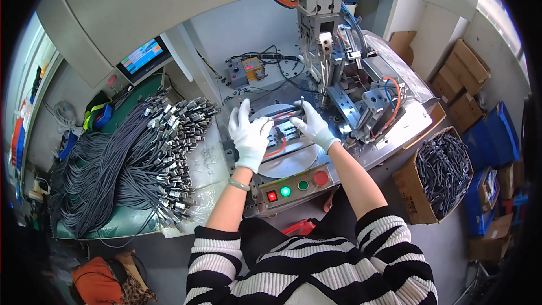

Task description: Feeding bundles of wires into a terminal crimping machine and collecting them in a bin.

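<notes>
Both my hands wear white gloves and are over a round metal plate (293, 165) carrying a fixture (289, 131) with orange-red tubes. My left hand (250, 140) is at the plate's left side, fingers apart, its thumb pointing toward the fixture; I see nothing held in it. At the plate's far right side my right hand (316, 128) has its fingers closed around a small dark, narrow piece (302, 103), whose upper end sticks up past the fingers. The rest of that piece is hidden by the glove.
A control panel with a red button (320, 178) and lit green button (285, 191) lies nearest me. Machine tooling (353, 99) rises at the right. A pile of grey cables (124, 161) with metal connectors covers the left bench. A carton of black parts (443, 175) stands right.
</notes>
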The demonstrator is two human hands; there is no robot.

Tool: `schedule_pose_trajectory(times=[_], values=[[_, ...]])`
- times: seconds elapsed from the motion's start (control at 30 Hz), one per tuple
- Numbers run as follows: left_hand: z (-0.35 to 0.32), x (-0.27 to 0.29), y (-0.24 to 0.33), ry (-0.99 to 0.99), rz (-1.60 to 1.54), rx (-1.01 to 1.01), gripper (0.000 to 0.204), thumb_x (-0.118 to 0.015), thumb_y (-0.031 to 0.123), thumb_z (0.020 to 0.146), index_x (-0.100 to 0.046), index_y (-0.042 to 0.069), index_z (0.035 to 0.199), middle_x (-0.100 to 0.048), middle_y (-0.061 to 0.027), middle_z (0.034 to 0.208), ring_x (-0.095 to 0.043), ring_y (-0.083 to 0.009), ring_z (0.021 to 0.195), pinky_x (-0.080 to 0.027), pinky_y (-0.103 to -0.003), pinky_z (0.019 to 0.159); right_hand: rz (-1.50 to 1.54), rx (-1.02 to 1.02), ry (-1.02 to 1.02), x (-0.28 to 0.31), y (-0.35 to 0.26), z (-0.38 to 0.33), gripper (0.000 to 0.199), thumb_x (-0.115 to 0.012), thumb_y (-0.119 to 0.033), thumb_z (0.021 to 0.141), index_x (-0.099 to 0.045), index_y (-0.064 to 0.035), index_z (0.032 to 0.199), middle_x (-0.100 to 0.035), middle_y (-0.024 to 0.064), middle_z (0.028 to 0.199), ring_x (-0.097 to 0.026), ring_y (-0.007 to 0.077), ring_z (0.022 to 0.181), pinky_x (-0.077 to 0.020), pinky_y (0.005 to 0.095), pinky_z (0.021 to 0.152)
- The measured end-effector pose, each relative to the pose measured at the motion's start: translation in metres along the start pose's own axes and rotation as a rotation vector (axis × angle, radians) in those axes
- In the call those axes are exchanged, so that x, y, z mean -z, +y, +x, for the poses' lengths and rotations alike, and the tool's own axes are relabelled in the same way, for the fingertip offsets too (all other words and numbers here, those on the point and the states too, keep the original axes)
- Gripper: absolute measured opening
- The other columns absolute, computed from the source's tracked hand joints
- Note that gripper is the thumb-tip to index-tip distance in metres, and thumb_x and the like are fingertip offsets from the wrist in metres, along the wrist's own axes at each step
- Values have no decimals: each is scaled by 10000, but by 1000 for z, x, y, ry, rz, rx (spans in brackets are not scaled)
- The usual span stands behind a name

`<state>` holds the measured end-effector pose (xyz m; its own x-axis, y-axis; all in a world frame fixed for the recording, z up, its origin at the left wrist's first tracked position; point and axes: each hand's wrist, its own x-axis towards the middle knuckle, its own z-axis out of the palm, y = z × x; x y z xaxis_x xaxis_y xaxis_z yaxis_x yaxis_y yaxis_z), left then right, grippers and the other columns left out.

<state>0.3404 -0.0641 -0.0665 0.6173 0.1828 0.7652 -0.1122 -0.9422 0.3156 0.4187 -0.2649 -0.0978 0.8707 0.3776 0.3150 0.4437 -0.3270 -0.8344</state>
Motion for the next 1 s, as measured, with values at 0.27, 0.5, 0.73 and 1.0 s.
schedule_pose_trajectory(times=[0.27,0.5,0.73,1.0], values=[[-13,0,-17,-274,-497,469,173,-703,212,793,-750,129,937,-616,-69,1200,-589,-237,994,-472,-341,862,206,-152,-39,-8,4,15,434,-668,-203,831,-537,-65,1221,-645,63,939,-585,157,757,-469,275,718],[-20,0,-20,-149,-374,338,159,-687,182,803,-741,118,937,-627,-84,1177,-609,-261,947,-492,-325,797,372,-171,-17,-17,16,23,366,-709,-130,787,-596,-62,1129,-620,24,860,-523,104,688,-438,224,669],[-28,77,10,-41,-368,87,213,-707,127,784,-706,89,994,-601,-122,1169,-600,-272,962,-488,-354,826,253,-186,25,-4,13,16,356,-715,-141,775,-626,-50,1108,-643,37,855,-551,118,682,-458,235,666],[-94,237,-67,249,83,370,214,-592,59,864,-674,30,1059,-554,-147,1221,-567,-273,1047,-477,-341,886,-74,30,-137,-33,-88,-49,271,-694,-254,790,-657,-51,965,-655,75,855,-612,203,683,-507,320,626]])
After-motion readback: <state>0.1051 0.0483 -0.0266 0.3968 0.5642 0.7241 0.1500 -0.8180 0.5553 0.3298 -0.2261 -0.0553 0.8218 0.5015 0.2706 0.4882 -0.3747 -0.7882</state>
